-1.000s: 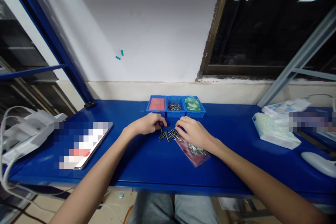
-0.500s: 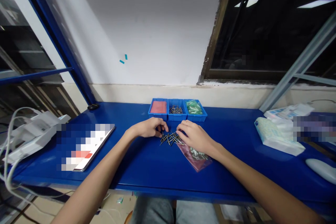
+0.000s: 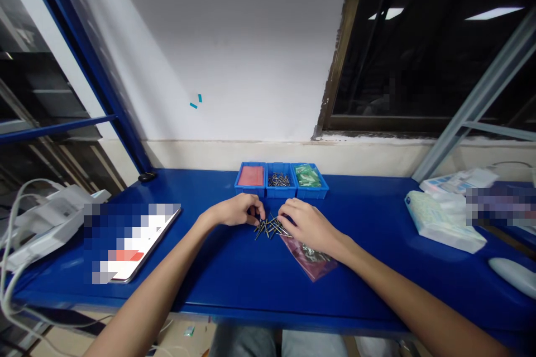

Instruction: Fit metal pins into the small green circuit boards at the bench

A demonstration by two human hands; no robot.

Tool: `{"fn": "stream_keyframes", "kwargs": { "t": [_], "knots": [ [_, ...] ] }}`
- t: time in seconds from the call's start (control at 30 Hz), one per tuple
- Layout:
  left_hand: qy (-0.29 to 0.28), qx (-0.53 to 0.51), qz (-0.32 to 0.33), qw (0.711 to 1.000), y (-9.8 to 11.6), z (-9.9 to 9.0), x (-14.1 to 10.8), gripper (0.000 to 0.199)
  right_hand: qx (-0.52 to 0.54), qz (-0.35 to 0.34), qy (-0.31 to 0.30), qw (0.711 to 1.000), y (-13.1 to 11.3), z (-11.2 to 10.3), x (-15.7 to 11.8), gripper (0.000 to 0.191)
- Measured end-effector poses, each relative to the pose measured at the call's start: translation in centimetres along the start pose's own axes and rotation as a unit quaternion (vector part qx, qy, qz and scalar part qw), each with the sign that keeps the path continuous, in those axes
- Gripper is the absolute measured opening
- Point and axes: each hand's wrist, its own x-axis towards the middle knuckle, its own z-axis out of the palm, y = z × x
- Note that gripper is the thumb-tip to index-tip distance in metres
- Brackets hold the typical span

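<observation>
A loose pile of thin metal fasteners (image 3: 268, 227), which look like pop rivets, lies on the blue table between my hands. My left hand (image 3: 242, 211) is at the pile's left edge, with thumb and forefinger bent in a pinch. Anything between those fingertips is too small to make out. On the other side, my right hand (image 3: 309, 225) curls over the pile's right end, fingertips turned down and partly hidden. Under its palm and wrist lies a pinkish clear plastic bag (image 3: 313, 270) with a silvery, crinkled packet (image 3: 316, 255) showing at it.
Three joined blue bins at the back hold pink sheets (image 3: 252, 175), more metal fasteners (image 3: 279, 179) and green packets (image 3: 307, 175). A tablet-like device (image 3: 146, 254) and white power strips (image 3: 62, 228) lie left. A tissue pack (image 3: 446, 223) and white mouse (image 3: 513, 276) lie right.
The view has shifted slightly, so the scene sits lower. My left thumb and forefinger have drawn closer together at the pile. My right hand stays over the pile's right end.
</observation>
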Motion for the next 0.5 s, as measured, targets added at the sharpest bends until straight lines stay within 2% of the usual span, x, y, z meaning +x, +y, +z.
{"fn": "stream_keyframes", "kwargs": {
  "t": [0.5],
  "knots": [
    [0.007,-0.001,0.025,1.000,-0.42,-0.53,-0.37,0.011,-0.016,-0.002,0.003,1.000,-0.11,-0.31,0.07,0.019]
  ]
}}
